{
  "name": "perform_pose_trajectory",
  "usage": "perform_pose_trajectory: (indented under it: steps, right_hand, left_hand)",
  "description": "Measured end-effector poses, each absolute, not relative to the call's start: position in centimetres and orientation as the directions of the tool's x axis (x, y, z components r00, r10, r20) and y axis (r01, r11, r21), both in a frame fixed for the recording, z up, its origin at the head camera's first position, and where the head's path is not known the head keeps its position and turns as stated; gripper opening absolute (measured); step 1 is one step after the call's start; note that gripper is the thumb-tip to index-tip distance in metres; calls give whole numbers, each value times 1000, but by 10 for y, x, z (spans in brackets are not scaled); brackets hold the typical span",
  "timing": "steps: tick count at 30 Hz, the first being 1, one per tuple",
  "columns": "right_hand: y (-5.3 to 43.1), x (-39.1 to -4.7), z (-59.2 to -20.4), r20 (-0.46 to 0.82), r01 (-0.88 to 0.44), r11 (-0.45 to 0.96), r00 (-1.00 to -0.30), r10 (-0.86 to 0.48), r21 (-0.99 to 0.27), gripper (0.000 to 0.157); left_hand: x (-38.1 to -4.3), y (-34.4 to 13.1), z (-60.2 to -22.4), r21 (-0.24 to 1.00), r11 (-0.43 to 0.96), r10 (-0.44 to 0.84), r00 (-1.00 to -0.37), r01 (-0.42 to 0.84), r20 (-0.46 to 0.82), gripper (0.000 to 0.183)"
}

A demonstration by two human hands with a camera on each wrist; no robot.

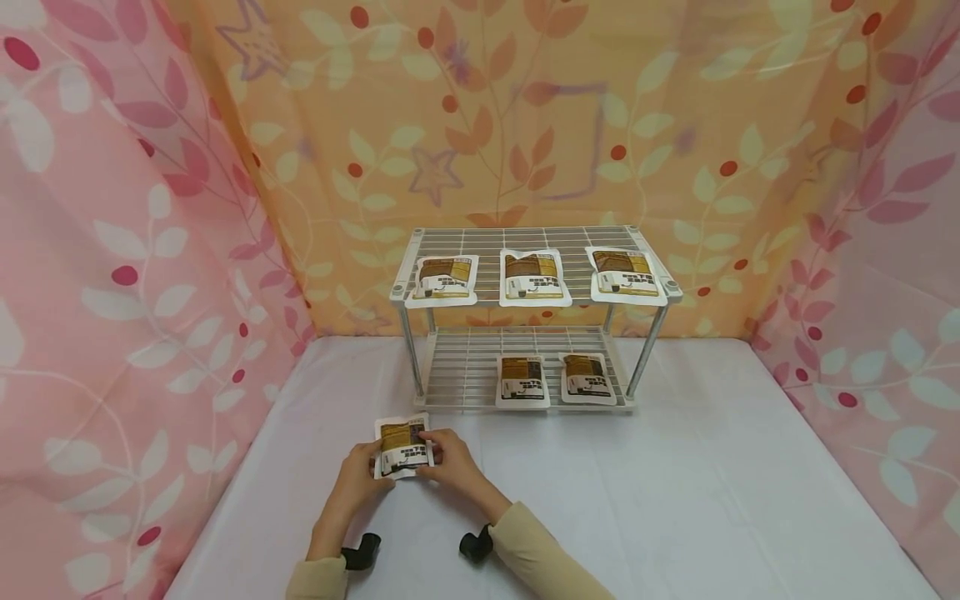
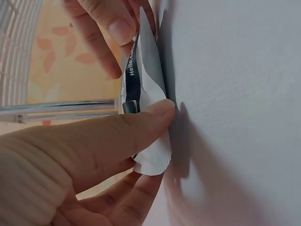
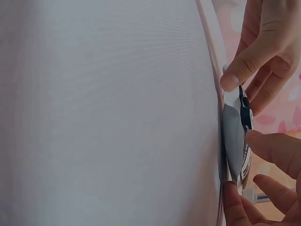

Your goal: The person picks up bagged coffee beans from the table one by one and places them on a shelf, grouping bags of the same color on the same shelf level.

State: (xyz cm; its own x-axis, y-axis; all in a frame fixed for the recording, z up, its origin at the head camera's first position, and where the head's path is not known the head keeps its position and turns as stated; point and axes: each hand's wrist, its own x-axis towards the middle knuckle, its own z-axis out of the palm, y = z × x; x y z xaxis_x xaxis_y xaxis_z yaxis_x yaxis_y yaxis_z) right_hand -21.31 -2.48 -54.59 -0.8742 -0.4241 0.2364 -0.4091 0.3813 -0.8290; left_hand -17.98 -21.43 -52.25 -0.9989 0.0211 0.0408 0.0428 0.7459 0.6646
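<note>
A white foil pouch (image 1: pixel 402 439) with a brown-and-gold printed front is between both hands, low over the white tablecloth in front of the rack's left end. My left hand (image 1: pixel 356 477) pinches its near left corner; in the left wrist view the thumb (image 2: pixel 141 123) lies across the crimped white edge, fingers beneath. My right hand (image 1: pixel 456 468) holds the opposite side; in the right wrist view its thumb (image 3: pixel 277 149) is on the printed face and a fingertip (image 3: pixel 230 190) is under the edge. Part of the pouch's underside is hidden.
Behind the hands stands a two-tier white wire rack (image 1: pixel 465 400) with metal posts. Its top shelf bears three similar pouches (image 1: pixel 534 279), its lower shelf two (image 1: pixel 522 383). Floral cloth (image 1: pixel 495 125) hangs behind and at both sides. Black wrist mounts (image 1: pixel 363 552) sit near both sleeves.
</note>
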Motion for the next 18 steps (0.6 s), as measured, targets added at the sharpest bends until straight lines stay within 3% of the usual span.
perform_pose_trajectory:
  steps: [11,18]
  right_hand:
    - [-16,-208,-544,258,-466,480,-862,-436,-743,56]
    - [-8,-205,-537,228,-434,465,-872,-434,-772,57]
  left_hand:
    - [-176,-204,-524,687,725,-6,-998,39,62,71]
    - [-178,-195,-527,695,717,-6,-996,60,92,70]
